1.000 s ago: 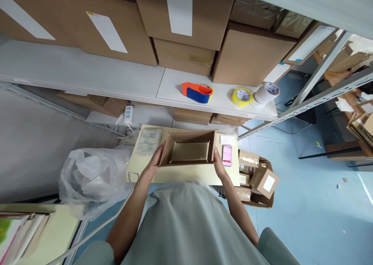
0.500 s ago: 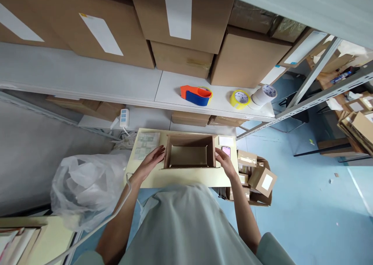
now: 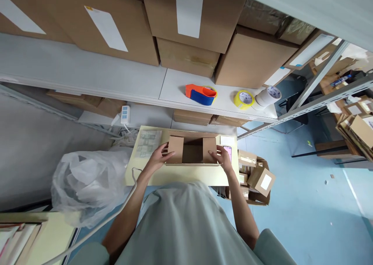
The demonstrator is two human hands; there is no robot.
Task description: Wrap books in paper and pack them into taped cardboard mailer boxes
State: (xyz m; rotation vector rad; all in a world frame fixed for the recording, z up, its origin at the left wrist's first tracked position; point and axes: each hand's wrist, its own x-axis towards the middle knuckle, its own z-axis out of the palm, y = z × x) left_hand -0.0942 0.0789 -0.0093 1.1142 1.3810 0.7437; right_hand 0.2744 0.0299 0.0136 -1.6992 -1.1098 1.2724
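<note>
A small brown cardboard box point(image 3: 192, 154) stands on the cream tabletop in front of me, its top partly uncovered. Its two short end flaps are folded inward, with a dark gap between them. At the left end, my left hand point(image 3: 159, 157) rests spread fingers on the left flap point(image 3: 175, 145). On the opposite side, my right hand point(image 3: 222, 157) touches the right flap point(image 3: 209, 144), fingers apart. Neither hand is wrapped round the box. A phone with a pink screen point(image 3: 228, 152) lies beside my right hand.
A shelf point(image 3: 116, 78) behind the table carries large cartons, an orange-and-blue tape dispenser point(image 3: 201, 94) and tape rolls point(image 3: 244, 98). Left is a clear plastic bag point(image 3: 90, 187) with a white cable point(image 3: 116, 212) near my left arm. A carton of small boxes point(image 3: 267, 197) stands right.
The box's end flaps have gone from upright to folded inward. Both hands have moved from the box's sides onto these flaps. The view has shifted slightly.
</note>
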